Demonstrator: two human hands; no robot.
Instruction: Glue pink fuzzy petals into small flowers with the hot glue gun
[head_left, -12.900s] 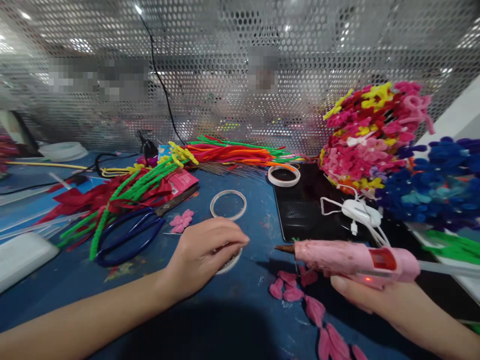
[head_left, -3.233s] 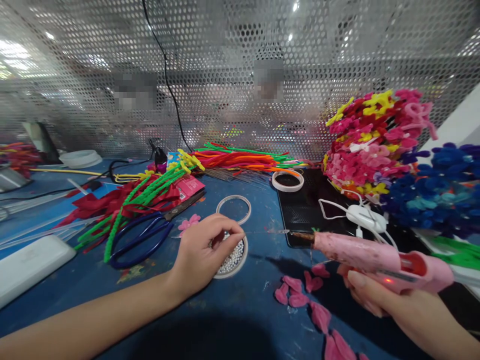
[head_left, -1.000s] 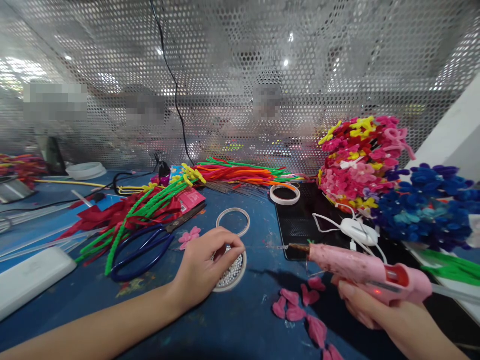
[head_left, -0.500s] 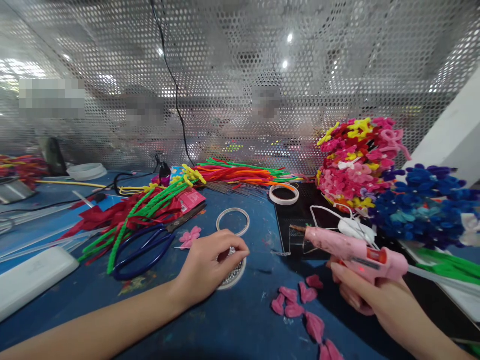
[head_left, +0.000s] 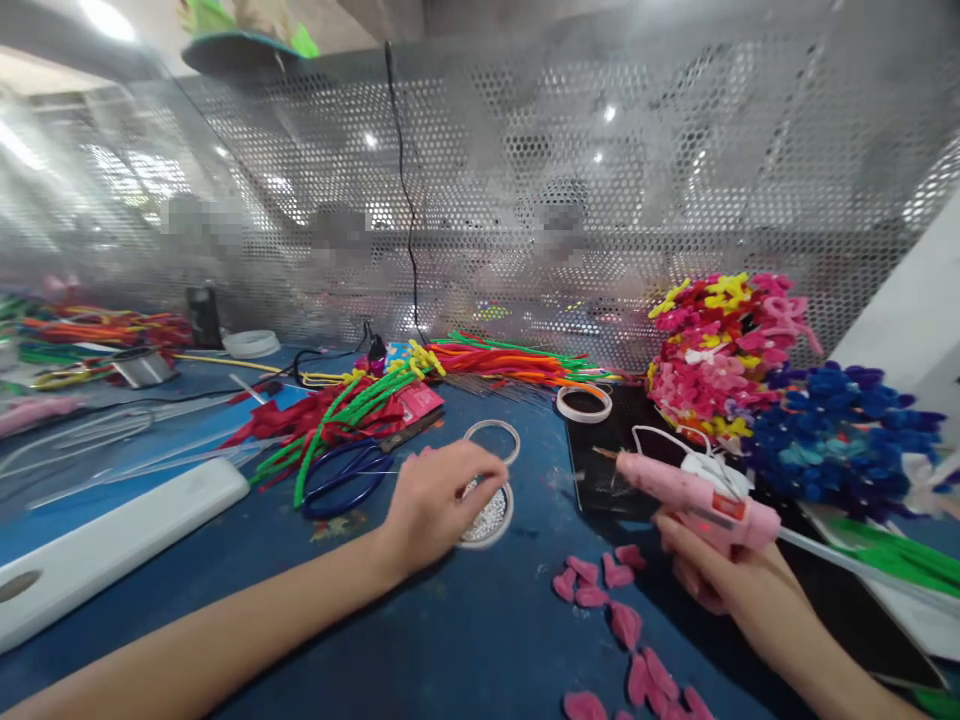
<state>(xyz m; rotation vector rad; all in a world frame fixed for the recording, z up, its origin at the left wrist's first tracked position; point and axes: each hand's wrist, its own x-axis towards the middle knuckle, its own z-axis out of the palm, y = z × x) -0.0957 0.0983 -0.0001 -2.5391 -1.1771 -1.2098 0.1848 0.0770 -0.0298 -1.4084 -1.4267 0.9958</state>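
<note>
Holding pink glue gun (head_left: 694,498), right hand (head_left: 712,575) grip tight, pulled back; left hand (head_left: 442,495) fingers pinched together over bead dish (head_left: 489,515).

A single head-worn camera looks forward and slightly down over the blue table (head_left: 480,640) from the near edge, close to the work. It faces the perforated metal screen (head_left: 525,200) at the far side, both forearms entering from below.
</note>
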